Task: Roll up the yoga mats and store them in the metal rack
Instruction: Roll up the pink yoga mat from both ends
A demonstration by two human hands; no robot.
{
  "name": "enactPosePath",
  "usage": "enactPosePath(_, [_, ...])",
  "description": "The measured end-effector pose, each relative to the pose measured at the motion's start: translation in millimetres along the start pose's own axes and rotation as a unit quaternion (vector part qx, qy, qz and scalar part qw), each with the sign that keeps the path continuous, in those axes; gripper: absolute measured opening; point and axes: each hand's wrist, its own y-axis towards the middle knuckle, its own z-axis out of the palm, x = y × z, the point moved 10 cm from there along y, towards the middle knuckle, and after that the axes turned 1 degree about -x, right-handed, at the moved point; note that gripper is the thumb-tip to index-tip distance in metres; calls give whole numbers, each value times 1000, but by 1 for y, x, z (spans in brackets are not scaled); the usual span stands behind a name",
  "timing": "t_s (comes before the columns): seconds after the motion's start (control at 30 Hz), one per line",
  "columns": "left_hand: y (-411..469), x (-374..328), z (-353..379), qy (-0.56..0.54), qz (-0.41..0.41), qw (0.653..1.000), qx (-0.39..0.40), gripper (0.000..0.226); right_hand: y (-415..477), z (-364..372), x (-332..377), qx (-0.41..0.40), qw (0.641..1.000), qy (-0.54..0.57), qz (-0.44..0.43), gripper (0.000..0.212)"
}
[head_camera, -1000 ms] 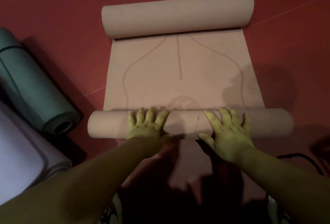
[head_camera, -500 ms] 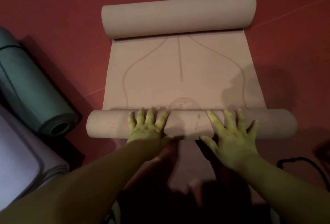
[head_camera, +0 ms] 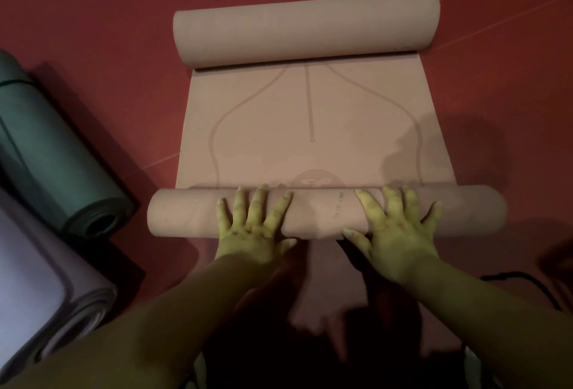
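Compared with a second ago, the fingers of the right hand (head_camera: 398, 233) are seen spread wider, the little finger splayed out to the side, while the left hand (head_camera: 254, 230) is found almost unchanged. Both hands are laid flat, palms down and fingers straight, on top of the near roll (head_camera: 325, 211); nothing is gripped. The near roll has hardly shifted. It belongs to the pink yoga mat (head_camera: 310, 115), which is spread on the red floor (head_camera: 93, 16) directly beyond the fingertips, its flat stretch marked with a faint centre line, two curved lines and a round emblem partly covered by the roll. At the mat's far end, well beyond the hands, a thicker far roll (head_camera: 304, 28) is seen lying across. Out to the left of the left hand a grey-green rolled mat (head_camera: 46, 156) is laid, and nearer the left forearm a lilac mat (head_camera: 37, 289), loosely rolled.
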Motion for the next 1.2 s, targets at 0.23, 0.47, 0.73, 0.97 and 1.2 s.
enactPosePath(0.23, [10, 1, 0, 3, -7, 1000, 13, 75, 5, -3, -2, 35, 999, -2, 2, 93])
enactPosePath(0.47, [23, 4, -11, 1, 12, 1000, 12, 75, -4, -9, 14, -39, 998, 0, -55, 79])
enactPosePath(0.73, [27, 4, -18, -1, 24, 1000, 10, 76, 14, -2, 5, 13, 999, -5, -30, 87])
enactPosePath(0.97, [28, 1, -12, 28, 19, 999, -12, 79, 27, -5, 3, 41, 999, -2, -31, 92])
enactPosePath(1.2, [40, 4, -20, 9, 30, 999, -25, 80, 32, -15, 5, 37, 998, 5, -42, 92])
